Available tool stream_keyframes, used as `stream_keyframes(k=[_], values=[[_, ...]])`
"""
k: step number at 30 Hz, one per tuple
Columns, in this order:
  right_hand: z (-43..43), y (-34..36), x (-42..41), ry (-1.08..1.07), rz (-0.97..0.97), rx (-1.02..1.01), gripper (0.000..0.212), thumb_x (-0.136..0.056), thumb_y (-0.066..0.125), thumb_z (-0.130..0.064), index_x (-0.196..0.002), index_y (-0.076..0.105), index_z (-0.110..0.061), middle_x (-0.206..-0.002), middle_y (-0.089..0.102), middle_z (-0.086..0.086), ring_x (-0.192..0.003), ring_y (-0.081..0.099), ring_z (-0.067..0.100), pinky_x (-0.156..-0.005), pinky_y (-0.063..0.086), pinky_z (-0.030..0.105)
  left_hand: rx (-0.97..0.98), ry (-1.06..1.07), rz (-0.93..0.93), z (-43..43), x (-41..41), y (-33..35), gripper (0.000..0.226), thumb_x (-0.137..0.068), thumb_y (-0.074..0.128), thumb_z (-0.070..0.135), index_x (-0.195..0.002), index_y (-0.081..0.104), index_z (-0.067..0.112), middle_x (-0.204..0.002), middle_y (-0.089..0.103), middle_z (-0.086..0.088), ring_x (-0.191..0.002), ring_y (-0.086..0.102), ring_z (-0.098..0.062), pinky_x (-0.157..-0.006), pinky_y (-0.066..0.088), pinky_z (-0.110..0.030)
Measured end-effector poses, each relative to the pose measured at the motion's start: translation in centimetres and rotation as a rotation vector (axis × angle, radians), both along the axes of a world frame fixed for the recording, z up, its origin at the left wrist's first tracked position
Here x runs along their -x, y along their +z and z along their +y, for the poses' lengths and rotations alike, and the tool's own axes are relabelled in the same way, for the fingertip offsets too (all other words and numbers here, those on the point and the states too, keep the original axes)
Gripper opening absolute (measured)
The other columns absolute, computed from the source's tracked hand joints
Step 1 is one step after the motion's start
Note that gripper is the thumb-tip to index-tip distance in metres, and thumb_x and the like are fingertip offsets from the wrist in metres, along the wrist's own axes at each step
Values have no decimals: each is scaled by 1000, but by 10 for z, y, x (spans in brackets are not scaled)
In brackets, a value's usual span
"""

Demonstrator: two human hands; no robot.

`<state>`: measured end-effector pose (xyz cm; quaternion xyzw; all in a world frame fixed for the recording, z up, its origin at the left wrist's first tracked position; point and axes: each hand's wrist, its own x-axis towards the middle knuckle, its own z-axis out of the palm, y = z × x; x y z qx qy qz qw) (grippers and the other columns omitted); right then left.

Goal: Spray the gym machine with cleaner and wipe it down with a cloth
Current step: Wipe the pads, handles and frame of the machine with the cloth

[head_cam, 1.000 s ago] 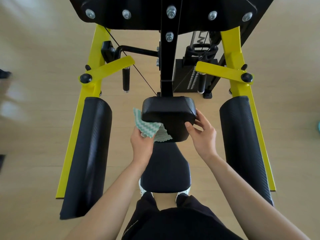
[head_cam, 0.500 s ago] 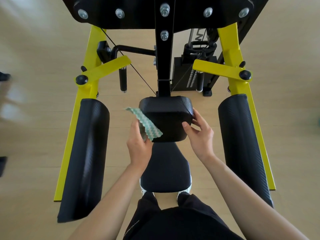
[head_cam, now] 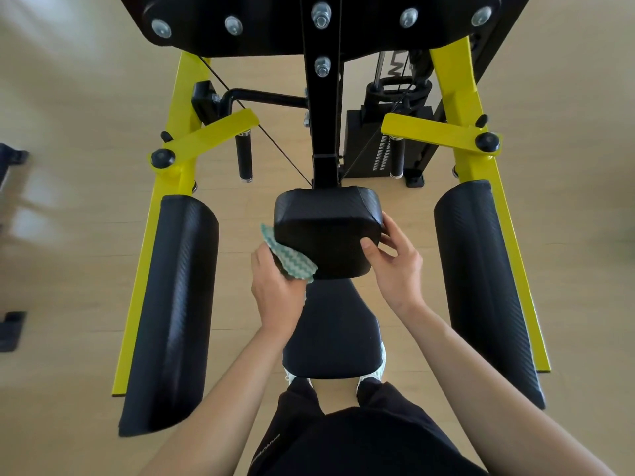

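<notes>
A black and yellow gym machine (head_cam: pixel 178 108) stands in front of me. Its small black chest pad (head_cam: pixel 326 231) sits at the centre on a black post. My left hand (head_cam: pixel 275 286) grips a green and white zigzag cloth (head_cam: pixel 292 261) and holds it against the pad's lower left edge. My right hand (head_cam: pixel 395 262) holds the pad's right side, thumb on the front face and fingers curled round the edge. Below the pad lies the black seat (head_cam: pixel 333 334). No spray bottle is in view.
Two long black arm pads (head_cam: pixel 175 304) (head_cam: pixel 484 276) flank the seat on yellow arms. A weight stack (head_cam: pixel 388 146) and cables stand behind. A black plate with bolts (head_cam: pixel 319 18) hangs overhead. Pale wood floor surrounds the machine; dark objects (head_cam: pixel 10 329) lie at far left.
My left hand moved the cloth from the pad's left side down to its lower left edge. My right hand stayed on the pad's right side.
</notes>
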<state>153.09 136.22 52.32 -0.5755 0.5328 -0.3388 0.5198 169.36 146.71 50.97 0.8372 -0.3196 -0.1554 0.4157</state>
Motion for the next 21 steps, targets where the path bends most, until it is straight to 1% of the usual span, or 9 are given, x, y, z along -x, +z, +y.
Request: stream_keyframes(k=[2,5,7,10,13,15,17,19,21], values=[[0,0,0,-4,-8,-3,62,-95,73,-18,-151,49,-23,-137,64,1,-120,61,-1,-95,56,20,13,5,-94,-5,2,11,64,-76,88,20,-127,52,5,-112,56,-9,-101,56,-21,-75,50,-30],[0,0,0,-7,-6,3,61,-95,73,-19,-151,49,-24,-137,65,0,-121,62,2,-96,56,20,47,20,-177,-16,5,36,86,-72,89,38,-141,46,10,-126,53,-10,-110,56,-24,-76,51,-33],[0,0,0,-9,-2,6,61,-95,74,-19,-151,50,-24,-137,65,0,-122,62,4,-97,56,22,91,8,-249,-25,8,54,91,-72,82,49,-147,43,17,-137,49,-8,-121,53,-27,-77,51,-34],[0,0,-1,-17,-11,5,60,-94,75,-19,-150,51,-22,-136,65,-1,-121,62,3,-98,56,24,84,-52,-392,-39,12,68,82,-77,75,62,-145,51,23,-142,50,-8,-126,48,-28,-78,48,-32],[-1,1,-1,-16,-18,4,60,-94,75,-16,-149,52,-20,-135,65,-3,-117,63,0,-95,54,17,-20,-109,-520,-47,13,60,70,-83,64,74,-138,62,30,-143,52,-8,-123,46,-34,-85,50,-37],[0,2,-1,-10,-19,5,60,-94,74,-14,-149,52,-20,-134,64,-5,-117,63,3,-95,54,17,-49,-118,-591,-49,13,50,63,-85,64,75,-132,66,32,-142,53,-8,-121,46,-35,-90,48,-40],[0,1,-1,-2,-17,10,61,-94,74,-14,-150,52,-21,-134,63,-7,-119,62,4,-98,56,24,-33,-100,-637,-50,11,43,60,-86,66,74,-129,69,31,-140,55,-9,-119,46,-35,-91,47,-41],[-1,1,1,14,-14,18,61,-94,75,-17,-150,51,-21,-135,63,-7,-119,62,3,-99,56,27,-8,-91,-680,-51,8,37,60,-86,68,72,-128,70,29,-138,57,-11,-117,45,-33,-90,48,-42],[-1,1,3,30,-15,23,61,-94,74,-17,-150,51,-22,-136,63,-6,-120,61,2,-99,57,29,1,-125,-742,-49,6,31,59,-88,69,68,-131,69,27,-138,58,-13,-116,50,-34,-93,47,-42]])
